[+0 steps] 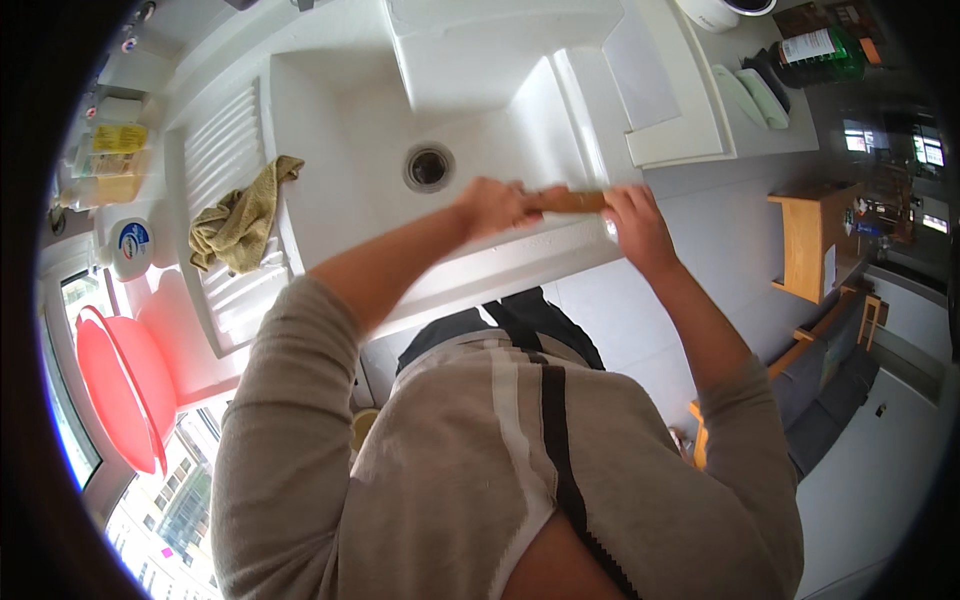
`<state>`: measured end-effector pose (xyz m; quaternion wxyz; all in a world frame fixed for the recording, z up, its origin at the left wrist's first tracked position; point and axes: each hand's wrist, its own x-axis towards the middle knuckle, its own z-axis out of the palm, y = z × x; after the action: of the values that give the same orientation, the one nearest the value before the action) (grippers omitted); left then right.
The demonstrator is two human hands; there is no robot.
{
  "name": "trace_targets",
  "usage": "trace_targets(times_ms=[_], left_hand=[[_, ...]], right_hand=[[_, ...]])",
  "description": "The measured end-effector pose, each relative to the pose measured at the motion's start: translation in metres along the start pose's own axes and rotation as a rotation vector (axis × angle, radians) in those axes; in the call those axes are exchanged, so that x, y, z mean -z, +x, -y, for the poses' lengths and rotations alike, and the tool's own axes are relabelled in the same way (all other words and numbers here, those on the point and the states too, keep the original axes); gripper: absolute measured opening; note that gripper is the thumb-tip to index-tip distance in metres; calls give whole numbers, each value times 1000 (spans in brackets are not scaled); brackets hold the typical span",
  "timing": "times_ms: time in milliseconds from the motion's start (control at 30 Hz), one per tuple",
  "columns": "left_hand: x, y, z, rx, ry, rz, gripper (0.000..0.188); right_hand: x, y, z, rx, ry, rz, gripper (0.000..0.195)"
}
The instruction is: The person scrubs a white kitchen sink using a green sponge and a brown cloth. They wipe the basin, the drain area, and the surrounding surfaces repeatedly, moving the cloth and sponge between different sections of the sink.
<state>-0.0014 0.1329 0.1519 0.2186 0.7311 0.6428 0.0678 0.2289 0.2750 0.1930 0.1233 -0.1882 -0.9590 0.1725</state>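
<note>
Both of my hands grip a brown elongated thing (574,202), held level over the front part of the white sink (360,112). Motion blur hides whether it is a twisted cloth or something stiff. My left hand (495,206) is closed around its left end. At the right end, the fingers of my right hand (632,217) wrap over it, close to the sink's right front corner. Behind my left hand lies the round drain (430,166) in the basin floor.
A crumpled olive cloth (244,217) hangs over the ribbed washboard (225,142) on the left. Beyond it stand several bottles (116,150), a white bottle (131,249) and a pink basin (124,390). At the right, a counter (780,142) bears a green bottle (825,56).
</note>
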Motion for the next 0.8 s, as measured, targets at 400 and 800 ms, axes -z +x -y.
trace_targets(times_ms=[400, 800], left_hand=[[-21, 2, 46, -98, -167, 55, 57], [-63, 27, 24, -192, -519, -95, 28]], right_hand=[[-7, 2, 0, -5, -55, 136, 29], [-38, 50, 11, -159, -330, -84, 12]])
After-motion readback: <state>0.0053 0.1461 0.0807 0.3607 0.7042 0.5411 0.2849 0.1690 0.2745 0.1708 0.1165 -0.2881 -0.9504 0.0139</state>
